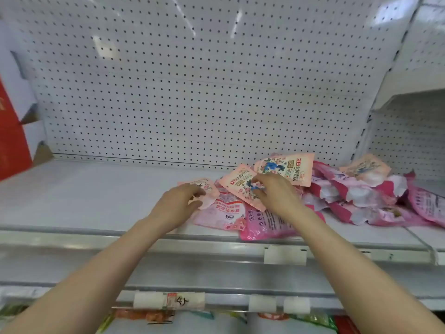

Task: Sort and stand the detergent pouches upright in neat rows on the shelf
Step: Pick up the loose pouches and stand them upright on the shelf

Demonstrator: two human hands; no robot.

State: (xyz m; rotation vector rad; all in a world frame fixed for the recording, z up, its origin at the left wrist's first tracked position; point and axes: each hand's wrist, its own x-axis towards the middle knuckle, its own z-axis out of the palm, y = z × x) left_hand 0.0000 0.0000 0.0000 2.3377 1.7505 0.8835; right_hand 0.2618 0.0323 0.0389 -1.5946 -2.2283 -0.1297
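Observation:
A heap of pink detergent pouches lies flat and jumbled on the right half of the white shelf. My left hand pinches the edge of a small pale pink flowered pouch at the heap's left end. My right hand grips a peach flowered pouch and holds it tilted above the pile. Behind it another peach pouch leans on the heap. Two larger pink pouches lie flat under my hands near the front edge. No pouch stands upright.
A white pegboard back wall rises behind the shelf. A red and white carton stands at the far left. Price-tag rails run along the shelf fronts. A neighbouring shelf bay adjoins on the right. Packaged goods show on the shelf below.

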